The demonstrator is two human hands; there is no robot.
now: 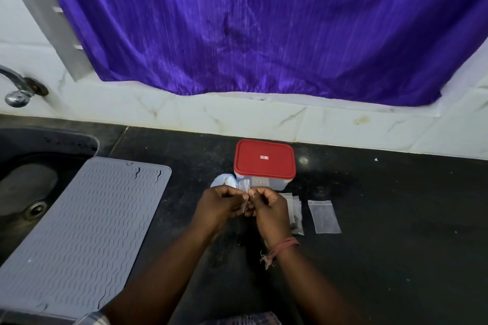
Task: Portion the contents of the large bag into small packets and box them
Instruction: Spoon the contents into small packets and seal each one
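Head-worn view, down onto countertop (369,219)

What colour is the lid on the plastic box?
Red, on the lid of the clear-sided box, seen from the head view.

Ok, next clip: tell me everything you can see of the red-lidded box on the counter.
The box is a rectangular plastic container with rounded corners, a clear or whitish body and a red lid bearing a small label at its centre. The lid is on. It stands upright on the black counter near the tiled wall. A crumpled pale plastic bag lies against its front left corner. Neither hand touches it; its contents cannot be seen.
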